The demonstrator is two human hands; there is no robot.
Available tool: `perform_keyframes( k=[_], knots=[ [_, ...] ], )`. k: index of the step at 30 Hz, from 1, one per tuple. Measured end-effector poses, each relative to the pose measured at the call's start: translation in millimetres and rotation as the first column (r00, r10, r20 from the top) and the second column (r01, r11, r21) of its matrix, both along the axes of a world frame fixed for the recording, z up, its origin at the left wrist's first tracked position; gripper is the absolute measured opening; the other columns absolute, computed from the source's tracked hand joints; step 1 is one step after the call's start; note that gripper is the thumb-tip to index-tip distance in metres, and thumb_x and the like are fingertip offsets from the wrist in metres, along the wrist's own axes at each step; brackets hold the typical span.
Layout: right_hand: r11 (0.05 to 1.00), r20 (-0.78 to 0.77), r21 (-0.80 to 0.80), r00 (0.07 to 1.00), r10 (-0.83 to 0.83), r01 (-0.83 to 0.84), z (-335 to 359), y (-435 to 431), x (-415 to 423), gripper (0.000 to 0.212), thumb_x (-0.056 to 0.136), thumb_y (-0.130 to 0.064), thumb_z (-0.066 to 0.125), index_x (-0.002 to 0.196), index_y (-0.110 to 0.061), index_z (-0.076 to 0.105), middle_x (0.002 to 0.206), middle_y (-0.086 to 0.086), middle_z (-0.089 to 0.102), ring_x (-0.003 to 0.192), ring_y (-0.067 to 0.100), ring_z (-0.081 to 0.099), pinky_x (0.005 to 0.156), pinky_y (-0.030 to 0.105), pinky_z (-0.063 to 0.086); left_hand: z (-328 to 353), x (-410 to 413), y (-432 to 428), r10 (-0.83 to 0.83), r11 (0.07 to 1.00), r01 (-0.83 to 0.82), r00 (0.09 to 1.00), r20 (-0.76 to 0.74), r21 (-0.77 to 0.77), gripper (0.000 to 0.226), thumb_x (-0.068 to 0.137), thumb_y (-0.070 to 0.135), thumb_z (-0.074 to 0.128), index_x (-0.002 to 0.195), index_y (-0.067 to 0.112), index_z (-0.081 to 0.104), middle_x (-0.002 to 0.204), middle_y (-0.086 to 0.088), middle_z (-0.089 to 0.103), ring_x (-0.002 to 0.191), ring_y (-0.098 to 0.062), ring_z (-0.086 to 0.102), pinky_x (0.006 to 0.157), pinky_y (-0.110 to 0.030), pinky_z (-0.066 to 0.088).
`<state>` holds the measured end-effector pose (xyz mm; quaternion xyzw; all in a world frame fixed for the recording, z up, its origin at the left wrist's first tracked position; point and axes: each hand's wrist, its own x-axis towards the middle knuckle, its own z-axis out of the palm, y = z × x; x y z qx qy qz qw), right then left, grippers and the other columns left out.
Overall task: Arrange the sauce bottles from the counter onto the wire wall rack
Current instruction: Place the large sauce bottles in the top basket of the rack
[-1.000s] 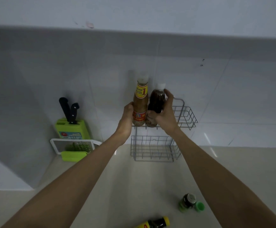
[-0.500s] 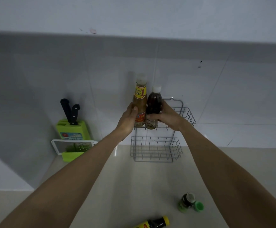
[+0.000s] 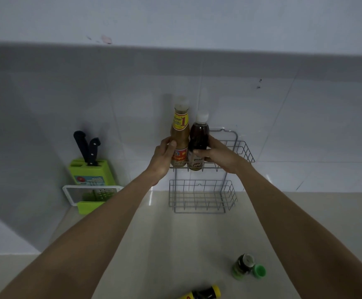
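A two-tier grey wire rack [image 3: 243,152] hangs on the tiled wall. In its upper basket, at the left end, stand a tan sauce bottle [image 3: 180,137] with a yellow neck label and, right beside it, a dark sauce bottle [image 3: 198,141] with a white cap. My left hand [image 3: 162,157] grips the tan bottle from the left. My right hand [image 3: 216,154] wraps the dark bottle from the right. On the counter near me stand a small dark jar with a green label [image 3: 243,266] and lies a dark bottle with a yellow cap [image 3: 203,294].
The rack's lower basket [image 3: 201,196] holds nothing. A green knife block [image 3: 91,171] with two black-handled knives and a white-framed grater [image 3: 91,194] sit at the left by the wall. A loose green cap [image 3: 259,271] lies beside the small jar.
The dark bottle has come down from a lifted, tilted pose to upright in the upper basket beside the tan one. My right hand slid lower on it. My left hand stayed on the tan bottle.
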<state>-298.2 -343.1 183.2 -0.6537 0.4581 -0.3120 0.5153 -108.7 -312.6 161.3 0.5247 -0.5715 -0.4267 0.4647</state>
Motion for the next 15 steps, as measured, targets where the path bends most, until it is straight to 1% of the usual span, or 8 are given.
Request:
perform_keyframes(
  k=[2,5,6,8,11,13,15],
  knots=[
    [0.999,-0.025,-0.027,0.999,-0.021,0.02,-1.3,2.4,4.3,0.069,0.09,-0.016,0.065,0.149,-0.021,0.028,0.144,0.001,0.047,0.129,0.018,0.044,0.106,0.038,0.04,-1.1,-1.1,0.2,0.032,0.999,-0.031,0.999,0.011,-0.01,0.05,0.102,0.039,0.032,0.145,0.013,0.031,0.121,0.003,0.046,0.107,-0.012,0.049,0.075,-0.01,0.039],
    [0.997,-0.044,-0.058,0.998,-0.045,0.042,-1.0,5.6,8.6,0.068,0.092,-0.017,0.063,0.149,-0.019,0.027,0.144,0.003,0.046,0.125,0.014,0.044,0.1,0.032,0.039,-2.7,-3.2,2.4,0.086,0.995,-0.085,0.996,0.016,-0.043,0.048,0.101,0.038,0.037,0.142,0.012,0.036,0.117,0.0,0.046,0.102,-0.011,0.05,0.069,-0.006,0.039],
    [0.997,-0.046,-0.061,0.998,-0.048,0.046,-1.2,6.4,9.1,0.067,0.092,-0.017,0.063,0.148,-0.019,0.026,0.144,0.003,0.046,0.124,0.014,0.043,0.101,0.033,0.038,-3.0,-3.2,2.6,0.089,0.995,-0.088,0.996,0.018,-0.045,0.047,0.101,0.037,0.037,0.141,0.012,0.036,0.119,-0.002,0.047,0.103,-0.011,0.05,0.071,-0.007,0.04],
    [0.997,-0.049,-0.062,0.998,-0.05,0.047,-1.2,7.9,9.6,0.067,0.093,-0.017,0.062,0.148,-0.019,0.025,0.145,0.003,0.045,0.124,0.014,0.043,0.105,0.034,0.037,-3.4,-1.7,2.5,0.056,0.998,-0.056,0.998,0.012,-0.033,0.048,0.102,0.037,0.037,0.143,0.012,0.032,0.127,-0.005,0.045,0.11,-0.014,0.049,0.08,-0.014,0.042],
    [0.997,-0.049,-0.061,0.998,-0.051,0.048,-0.9,8.7,10.2,0.067,0.093,-0.017,0.061,0.149,-0.018,0.025,0.145,0.004,0.045,0.129,0.017,0.042,0.106,0.035,0.036,-2.7,2.0,4.9,-0.04,0.999,0.04,0.999,0.018,-0.011,0.05,0.101,0.041,0.034,0.143,0.015,0.024,0.128,0.002,0.042,0.114,-0.014,0.048,0.084,-0.014,0.042],
    [0.997,-0.056,-0.06,0.997,-0.045,0.042,-1.2,8.5,10.2,0.067,0.093,-0.017,0.061,0.149,-0.018,0.024,0.145,0.004,0.045,0.132,0.02,0.041,0.107,0.037,0.036,-2.7,3.7,5.6,-0.094,0.996,0.094,0.995,0.036,-0.007,0.052,0.101,0.04,0.036,0.144,0.016,0.022,0.129,0.003,0.042,0.116,-0.015,0.047,0.093,-0.025,0.04],
    [0.997,-0.054,-0.067,0.997,-0.049,0.045,-1.9,8.3,9.4,0.067,0.093,-0.018,0.062,0.147,-0.017,0.023,0.14,0.002,0.046,0.131,0.02,0.041,0.103,0.035,0.038,-1.3,4.6,4.8,-0.118,0.993,0.119,0.992,0.04,-0.012,0.051,0.1,0.037,0.04,0.144,0.018,0.023,0.129,0.002,0.044,0.115,-0.015,0.048,0.094,-0.028,0.038]
  ],
)
